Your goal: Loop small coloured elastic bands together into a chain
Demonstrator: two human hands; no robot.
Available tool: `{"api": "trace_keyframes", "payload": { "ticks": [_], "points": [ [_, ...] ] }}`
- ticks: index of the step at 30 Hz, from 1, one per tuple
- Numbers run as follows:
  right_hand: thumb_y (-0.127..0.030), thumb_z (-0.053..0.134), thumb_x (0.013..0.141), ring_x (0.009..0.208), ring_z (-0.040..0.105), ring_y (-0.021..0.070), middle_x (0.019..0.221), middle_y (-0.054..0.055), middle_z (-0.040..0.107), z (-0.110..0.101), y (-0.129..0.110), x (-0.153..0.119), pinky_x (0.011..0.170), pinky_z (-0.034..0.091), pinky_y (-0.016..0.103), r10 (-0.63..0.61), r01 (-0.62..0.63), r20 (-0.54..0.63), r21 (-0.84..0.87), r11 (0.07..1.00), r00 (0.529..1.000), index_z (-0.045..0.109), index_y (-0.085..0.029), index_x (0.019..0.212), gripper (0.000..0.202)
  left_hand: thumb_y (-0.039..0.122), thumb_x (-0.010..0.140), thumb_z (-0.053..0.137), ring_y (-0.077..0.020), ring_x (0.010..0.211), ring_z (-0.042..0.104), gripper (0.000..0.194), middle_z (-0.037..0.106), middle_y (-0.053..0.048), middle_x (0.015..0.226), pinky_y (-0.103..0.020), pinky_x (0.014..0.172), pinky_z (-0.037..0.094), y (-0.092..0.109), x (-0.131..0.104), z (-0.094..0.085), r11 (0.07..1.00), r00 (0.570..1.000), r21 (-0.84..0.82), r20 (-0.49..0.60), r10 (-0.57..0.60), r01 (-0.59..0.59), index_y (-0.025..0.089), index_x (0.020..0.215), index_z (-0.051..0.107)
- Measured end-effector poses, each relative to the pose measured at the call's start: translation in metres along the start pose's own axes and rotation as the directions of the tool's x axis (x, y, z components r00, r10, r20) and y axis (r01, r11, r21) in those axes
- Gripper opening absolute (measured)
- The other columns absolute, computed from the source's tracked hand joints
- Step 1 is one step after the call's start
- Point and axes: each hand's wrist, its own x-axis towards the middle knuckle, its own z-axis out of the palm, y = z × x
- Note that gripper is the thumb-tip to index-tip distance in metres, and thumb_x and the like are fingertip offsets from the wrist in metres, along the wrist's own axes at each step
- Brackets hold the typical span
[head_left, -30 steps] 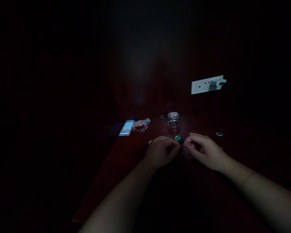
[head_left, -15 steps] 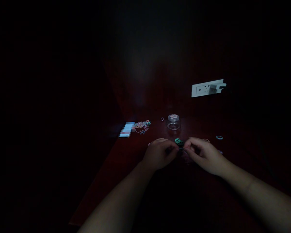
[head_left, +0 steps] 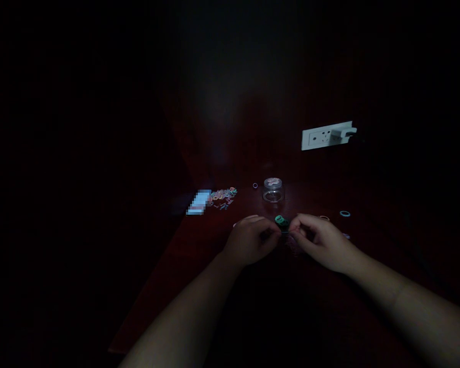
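Between my two pinched hands runs a small thin greenish-grey hair tie [head_left: 284, 232], with one end in each set of fingertips. My left hand [head_left: 251, 240] is closed in a pinch on its left end. From the right, my right hand [head_left: 318, 240] pinches the other end. Just beyond the fingertips stands a green coiled bundle [head_left: 279, 220], perhaps more hair ties. Below the fingers a dim purplish heap [head_left: 293, 246] lies on the dark red table [head_left: 184, 260]; its pieces are too dark to make out.
A clear jar [head_left: 273, 193] with a patterned lid stands behind my hands. Left of it lie a heap of pastel hair ties [head_left: 224, 194] and a lit phone [head_left: 199, 202]. A blue ring [head_left: 345, 213] lies at right. On the wall is a socket [head_left: 325, 136] with a plug.
The whole view has shifted slightly, so everything sits a little higher. My fingertips are slightly further apart, with a bit more of the hair tie showing between them.
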Motion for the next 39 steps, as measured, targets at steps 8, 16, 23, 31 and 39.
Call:
{"api": "trace_keyframes", "payload": {
  "ticks": [8,16,23,31,39],
  "points": [
    [-0.026,0.053,0.089,0.056,0.049,0.0124,0.063,-0.001,0.055,0.000,-0.001,0.000,0.051,0.039,0.025,0.019,-0.019,0.021,-0.007,1.000,1.000,0.056,-0.019,0.078,0.014,0.026,0.086,0.060,-0.0142,0.074,0.061,0.009,0.071,0.000,0.081,-0.030,0.075,0.048,-0.001,0.000,0.000,1.000,1.000,-0.010,0.016,0.015,-0.015,0.020,0.085,0.066],
    [-0.026,0.051,0.090,0.057,0.050,0.0129,0.064,0.000,0.057,0.002,-0.003,-0.001,0.052,0.040,0.025,0.008,-0.008,0.024,-0.022,1.000,1.000,0.056,-0.019,0.078,0.015,0.029,0.084,0.063,-0.0163,0.081,0.063,0.012,0.071,-0.002,0.086,-0.032,0.078,0.049,0.001,-0.001,-0.001,0.999,0.999,-0.053,0.030,0.011,-0.009,0.021,0.092,0.066],
    [-0.024,0.054,0.089,0.057,0.049,0.0124,0.064,-0.001,0.055,0.003,0.000,0.000,0.052,0.040,0.024,-0.023,0.024,0.025,-0.055,0.998,0.999,0.057,-0.019,0.078,0.013,0.029,0.088,0.059,-0.0150,0.075,0.062,0.011,0.070,-0.001,0.080,-0.031,0.076,0.049,0.000,0.001,-0.001,0.999,0.997,-0.039,0.072,0.034,-0.031,0.021,0.087,0.067],
    [-0.026,0.054,0.089,0.056,0.047,0.0122,0.063,-0.001,0.053,0.002,0.003,-0.001,0.051,0.040,0.024,-0.025,0.028,0.053,-0.067,0.997,0.998,0.057,-0.019,0.077,0.013,0.026,0.087,0.060,-0.0148,0.078,0.064,0.010,0.072,-0.002,0.085,-0.029,0.076,0.049,0.000,0.001,-0.009,0.998,0.993,-0.021,0.102,0.053,-0.051,0.021,0.089,0.069],
    [-0.024,0.056,0.087,0.054,0.048,0.0114,0.062,0.000,0.057,0.000,-0.002,0.000,0.049,0.039,0.023,-0.041,0.043,0.052,-0.039,0.998,0.998,0.059,-0.019,0.076,0.012,0.024,0.086,0.060,-0.0133,0.074,0.063,0.010,0.070,0.000,0.080,-0.028,0.073,0.049,-0.009,0.000,-0.018,0.999,0.986,-0.008,0.161,0.051,-0.050,0.021,0.086,0.070]
  ]
}}
